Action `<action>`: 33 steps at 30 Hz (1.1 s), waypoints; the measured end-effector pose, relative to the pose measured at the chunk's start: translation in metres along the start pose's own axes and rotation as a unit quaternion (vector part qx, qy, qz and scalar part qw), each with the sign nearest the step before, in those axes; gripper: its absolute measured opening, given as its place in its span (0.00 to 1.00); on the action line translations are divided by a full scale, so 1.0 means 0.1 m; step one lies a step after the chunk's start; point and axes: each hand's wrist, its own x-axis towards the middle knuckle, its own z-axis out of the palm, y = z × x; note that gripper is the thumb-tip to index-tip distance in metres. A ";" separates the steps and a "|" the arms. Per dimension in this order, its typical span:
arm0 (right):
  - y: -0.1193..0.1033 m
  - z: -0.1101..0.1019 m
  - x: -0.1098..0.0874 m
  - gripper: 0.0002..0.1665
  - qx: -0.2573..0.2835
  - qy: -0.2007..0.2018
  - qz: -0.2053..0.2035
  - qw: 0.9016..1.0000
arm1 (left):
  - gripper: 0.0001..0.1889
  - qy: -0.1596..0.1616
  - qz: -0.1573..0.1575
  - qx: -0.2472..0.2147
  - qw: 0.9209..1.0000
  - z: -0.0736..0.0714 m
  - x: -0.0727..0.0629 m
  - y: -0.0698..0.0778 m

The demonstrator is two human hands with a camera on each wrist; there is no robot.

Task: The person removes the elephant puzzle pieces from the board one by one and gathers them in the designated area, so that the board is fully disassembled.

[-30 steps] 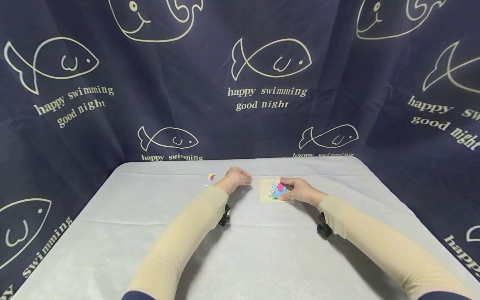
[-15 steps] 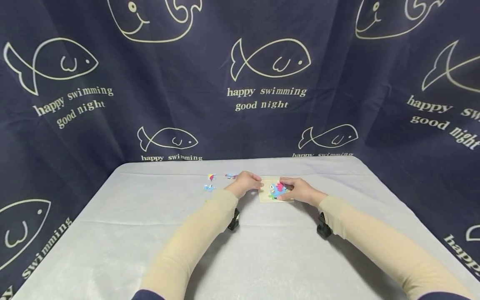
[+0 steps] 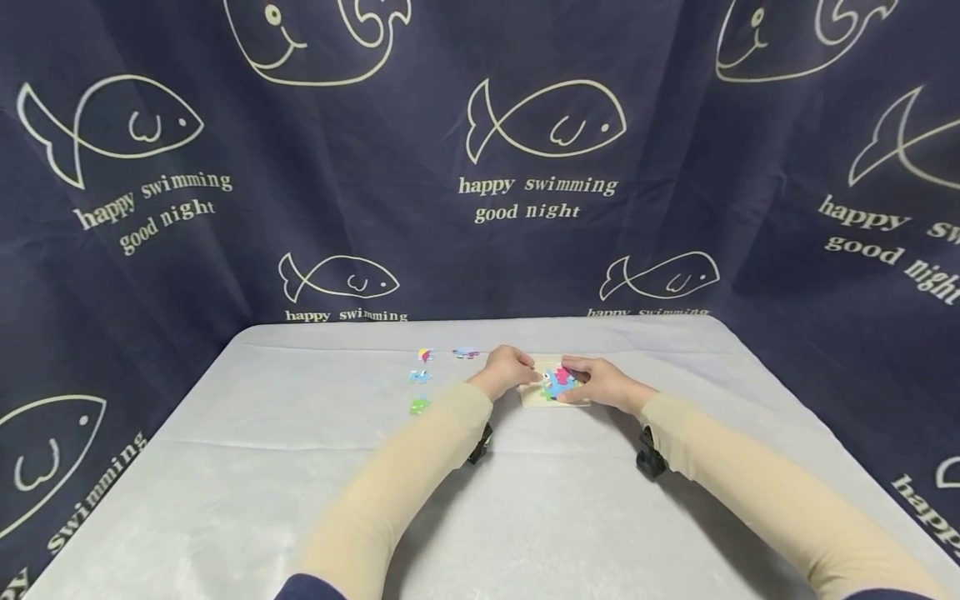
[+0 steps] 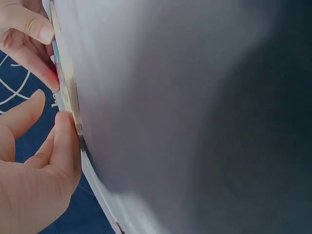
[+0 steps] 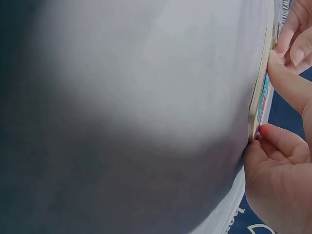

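A pale wooden puzzle board (image 3: 532,398) lies on the table with a colourful picture of joined pieces (image 3: 555,382) on it, in blue, pink and green. My right hand (image 3: 609,383) grips the board from its right side, thumb on the near part and fingertips on the far part. From the left, my left hand (image 3: 507,371) reaches the board's left side. The left wrist view shows its fingers (image 4: 63,131) touching the board's edge, fairly straight, while the thumb stands apart from them. Between that thumb and those fingers I see no piece.
Several loose puzzle pieces lie left of my left hand: a red and yellow one (image 3: 426,355), a blue and red one (image 3: 465,353), a blue one (image 3: 420,377) and a green one (image 3: 420,406). A grey-white cloth covers the table (image 3: 225,467). Behind it hangs a dark blue curtain (image 3: 420,225).
My left hand has moved right, from beside the board onto its left side, uncovering the loose pieces behind it. The right hand keeps its place on the board.
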 end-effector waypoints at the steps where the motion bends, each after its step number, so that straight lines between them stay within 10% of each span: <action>1: 0.00 0.00 0.00 0.50 0.002 -0.001 -0.001 1.000 | 0.14 0.000 0.000 0.011 1.000 0.00 0.00 0.01; 16: 0.05 0.01 0.02 0.50 0.013 0.004 -0.014 1.000 | 0.09 0.015 -0.002 0.087 0.996 0.12 -0.10 0.21; 24: 0.04 0.04 0.00 0.49 0.017 0.007 -0.021 1.000 | 0.13 0.036 -0.002 0.189 0.981 0.20 -0.10 0.27; 33: 0.03 0.03 0.00 0.49 0.018 0.003 -0.020 1.000 | 0.19 0.055 -0.025 0.177 0.982 0.24 -0.08 0.29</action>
